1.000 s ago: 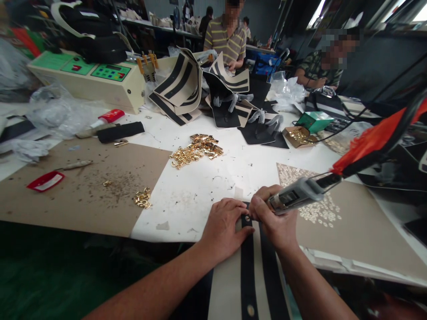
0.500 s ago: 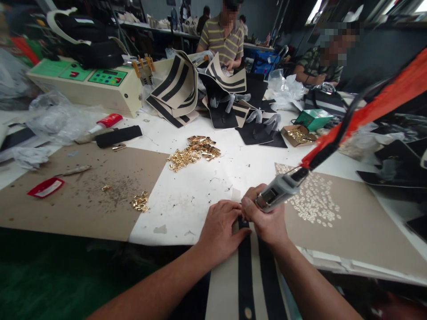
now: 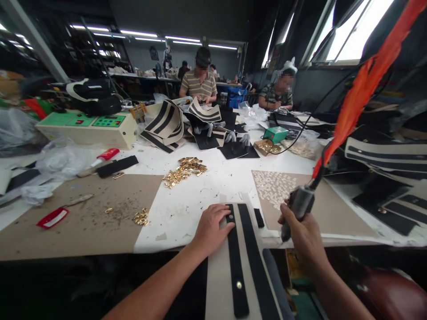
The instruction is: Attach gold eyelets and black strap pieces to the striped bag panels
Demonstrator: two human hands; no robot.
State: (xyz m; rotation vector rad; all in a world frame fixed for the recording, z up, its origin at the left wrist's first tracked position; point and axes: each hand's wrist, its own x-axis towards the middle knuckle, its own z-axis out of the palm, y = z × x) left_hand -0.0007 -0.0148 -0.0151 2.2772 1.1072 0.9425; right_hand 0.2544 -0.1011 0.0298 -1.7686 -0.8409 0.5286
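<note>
A beige panel with two black straps [image 3: 245, 249] hangs over the near table edge toward me. My left hand [image 3: 211, 227] lies on its left side, fingers resting flat beside the left strap. A metal stud [image 3: 239, 285] shows lower on that strap. My right hand [image 3: 302, 231] is off to the right of the panel, closed around a grey powered hand tool [image 3: 298, 209] pointing downward, with a black cable and orange sleeve [image 3: 363, 84] rising from it.
A heap of gold metal fittings [image 3: 183, 171] lies mid-table, a smaller one [image 3: 141, 217] on brown card at the left. Small pale rings [image 3: 275, 189] cover the brown card at the right. A cream machine [image 3: 88, 129] stands far left. Two people sit working across the table.
My right hand has lifted the tool off the strap and drawn it right. My left hand stays on the panel, which has slid up onto the table. My head has tilted up.
</note>
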